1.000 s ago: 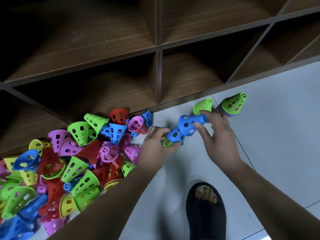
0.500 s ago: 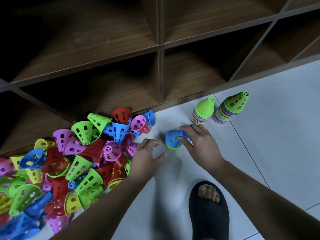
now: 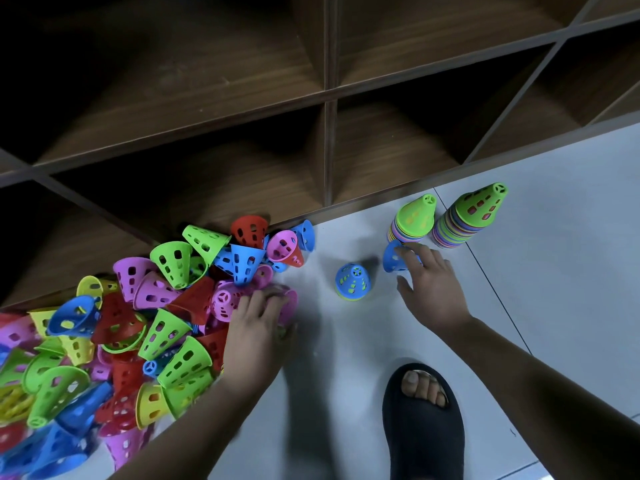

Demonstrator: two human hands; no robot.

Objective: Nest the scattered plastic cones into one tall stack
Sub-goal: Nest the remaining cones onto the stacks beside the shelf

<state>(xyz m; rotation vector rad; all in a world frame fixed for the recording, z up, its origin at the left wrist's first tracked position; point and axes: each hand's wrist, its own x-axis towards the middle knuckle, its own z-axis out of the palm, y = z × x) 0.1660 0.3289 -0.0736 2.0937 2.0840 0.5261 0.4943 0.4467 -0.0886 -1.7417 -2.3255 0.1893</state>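
Observation:
A heap of loose perforated cones [image 3: 166, 306] in green, red, blue, pink and yellow lies on the floor at the left. My left hand [image 3: 256, 320] rests on the heap's right edge, its fingers closed over a pink cone [image 3: 290, 301]. A short stack topped by a blue cone [image 3: 352, 282] stands alone on the floor between my hands. My right hand [image 3: 431, 285] is to its right, fingers hooked over a single blue cone [image 3: 392, 258] lying on its side. Just behind stand two green-topped stacks, a shorter stack [image 3: 414, 216] and a taller stack [image 3: 476, 211].
A dark wooden shelf unit [image 3: 325, 133] with open compartments runs along the back, its base touching the heap. My foot in a black slipper [image 3: 424, 420] is on the grey tiled floor [image 3: 554, 271] near the bottom, below my right hand.
Both hands held nested blue cones in the air, then set the blue-topped stack on the floor. My left hand went left onto the heap; my right hand moved right with one blue cone.

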